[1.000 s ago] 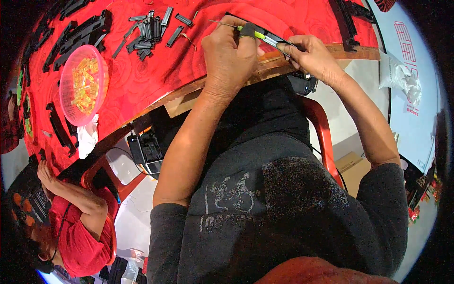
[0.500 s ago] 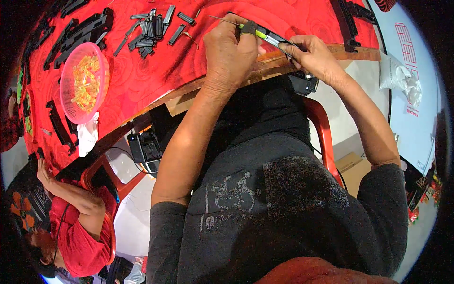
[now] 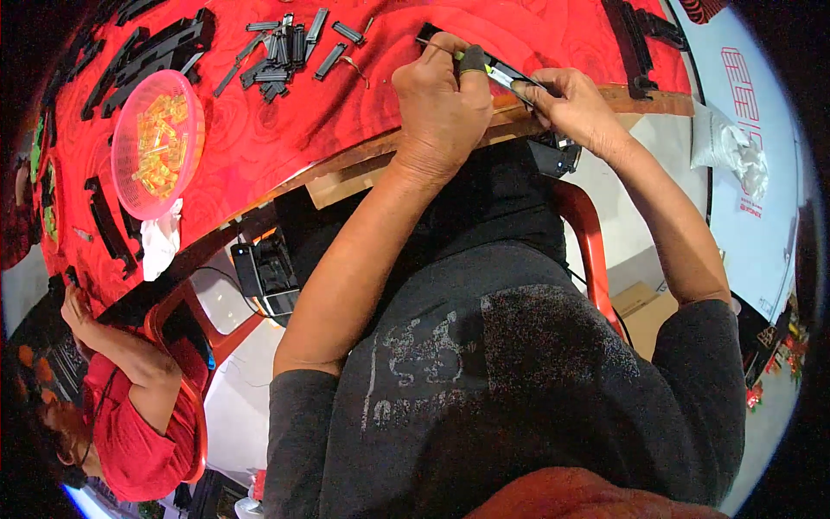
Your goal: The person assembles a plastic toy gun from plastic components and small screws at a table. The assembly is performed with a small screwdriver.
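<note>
Black strip point(image 3: 506, 73) — pinched by both hands' fingers point(image 3: 467, 65).

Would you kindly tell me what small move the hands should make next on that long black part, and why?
Probably press the small yellow piece fully into the long black part: the left hand steadies that part on the red cloth while the right hand pinches at it.

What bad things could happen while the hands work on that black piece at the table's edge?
The long black piece, held by the left hand and right hand, sits right over the table edge, so it might slip off onto the lap. The small loose black parts close by could get knocked by an elbow. The pink bowl of yellow bits seems safely far away.
</note>
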`<state>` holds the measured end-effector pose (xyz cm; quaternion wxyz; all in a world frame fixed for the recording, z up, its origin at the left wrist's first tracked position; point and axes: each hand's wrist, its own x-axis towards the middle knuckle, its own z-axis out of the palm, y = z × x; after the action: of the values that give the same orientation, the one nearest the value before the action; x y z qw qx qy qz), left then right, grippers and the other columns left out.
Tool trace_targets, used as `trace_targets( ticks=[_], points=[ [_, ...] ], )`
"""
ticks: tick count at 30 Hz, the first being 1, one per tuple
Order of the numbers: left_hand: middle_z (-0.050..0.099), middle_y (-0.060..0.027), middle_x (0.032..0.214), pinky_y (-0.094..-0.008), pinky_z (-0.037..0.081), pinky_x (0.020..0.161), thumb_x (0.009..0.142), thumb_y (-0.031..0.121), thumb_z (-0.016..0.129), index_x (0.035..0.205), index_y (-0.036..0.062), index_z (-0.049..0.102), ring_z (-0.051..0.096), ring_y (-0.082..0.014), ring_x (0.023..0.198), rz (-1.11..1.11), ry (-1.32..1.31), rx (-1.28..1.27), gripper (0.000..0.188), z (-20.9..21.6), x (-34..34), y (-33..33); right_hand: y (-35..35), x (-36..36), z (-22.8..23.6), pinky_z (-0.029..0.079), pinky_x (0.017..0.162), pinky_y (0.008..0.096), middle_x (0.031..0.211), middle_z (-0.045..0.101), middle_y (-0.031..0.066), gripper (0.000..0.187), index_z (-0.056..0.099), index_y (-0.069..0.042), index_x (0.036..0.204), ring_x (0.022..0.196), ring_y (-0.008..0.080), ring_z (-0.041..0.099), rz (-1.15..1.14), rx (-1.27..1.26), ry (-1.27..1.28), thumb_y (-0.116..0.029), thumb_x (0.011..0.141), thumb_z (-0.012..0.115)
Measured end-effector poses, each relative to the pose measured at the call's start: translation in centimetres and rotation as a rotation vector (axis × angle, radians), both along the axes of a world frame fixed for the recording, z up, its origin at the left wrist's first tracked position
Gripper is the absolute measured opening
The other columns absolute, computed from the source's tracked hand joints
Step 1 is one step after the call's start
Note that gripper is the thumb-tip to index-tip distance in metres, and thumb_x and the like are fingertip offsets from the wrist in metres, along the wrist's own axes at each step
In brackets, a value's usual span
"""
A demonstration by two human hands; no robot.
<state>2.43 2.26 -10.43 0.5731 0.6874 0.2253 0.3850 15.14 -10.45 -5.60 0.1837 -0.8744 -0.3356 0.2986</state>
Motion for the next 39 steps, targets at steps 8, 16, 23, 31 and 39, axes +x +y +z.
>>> trace_targets(
  ticks=[8, 16, 23, 31, 39],
  points=[
    [0.053, -0.0138, 0.054, -0.0380, 0.045, 0.047, 0.081, 0.002, 0.058, 0.082, 0.0033, 0.056, 0.061, -0.0294, 0.050, -0.002, 0.016, 0.119, 0.003, -1.0, 0.1, -0.2, 0.0, -0.2, 0.0, 0.045, 0.056, 0.0360, 0.052, 0.053, 0.0086, 0.044, 0.064, -0.001, 0.073, 0.052, 0.0174, 0.054, -0.005, 0.002, 0.005, -0.042, 0.088, 0.062],
    [0.066, -0.0089, 0.067, -0.0271, 0.051, 0.049, 0.084, 0.002, 0.058, 0.087, 0.0002, 0.059, 0.066, -0.0124, 0.055, -0.064, 0.023, 0.043, 0.004, 1.1, -0.8, 0.7, 0.0, -0.1, -0.2, 0.035, 0.043, 0.0246, 0.052, 0.049, -0.0031, 0.033, 0.060, -0.006, 0.074, 0.045, 0.0059, 0.044, -0.030, 0.000, 0.068, -0.032, 0.094, 0.058],
    [0.058, -0.0151, 0.063, -0.0340, 0.048, 0.049, 0.081, -0.002, 0.058, 0.089, 0.0017, 0.058, 0.064, -0.0240, 0.053, -0.070, -0.010, 0.486, 0.009, 1.4, -1.0, 0.5, 0.2, 0.3, -0.4, 0.045, 0.054, 0.0337, 0.055, 0.055, 0.0049, 0.044, 0.064, -0.002, 0.073, 0.051, 0.0150, 0.054, -0.008, -0.014, 0.034, -0.043, 0.087, 0.063],
    [0.056, -0.0178, 0.071, -0.0458, 0.048, 0.061, 0.071, -0.002, 0.062, 0.087, 0.0021, 0.048, 0.060, -0.0384, 0.071, -0.129, 0.056, 0.537, 0.021, 1.6, -1.0, -0.6, 0.1, -0.2, -0.1, 0.042, 0.052, 0.0309, 0.054, 0.053, 0.0036, 0.038, 0.063, -0.003, 0.073, 0.051, 0.0123, 0.051, 0.010, 0.014, -0.016, -0.036, 0.090, 0.061],
    [0.056, -0.0170, 0.066, -0.0419, 0.048, 0.056, 0.074, -0.003, 0.061, 0.086, 0.0029, 0.054, 0.061, -0.0353, 0.064, -0.019, -0.069, 0.598, 0.015, 1.2, -0.2, -0.9, -0.1, 0.1, -0.2, 0.046, 0.060, 0.0376, 0.056, 0.056, 0.0100, 0.039, 0.066, -0.002, 0.076, 0.057, 0.0197, 0.058, 0.049, 0.029, -0.081, -0.039, 0.087, 0.062]
  ],
)
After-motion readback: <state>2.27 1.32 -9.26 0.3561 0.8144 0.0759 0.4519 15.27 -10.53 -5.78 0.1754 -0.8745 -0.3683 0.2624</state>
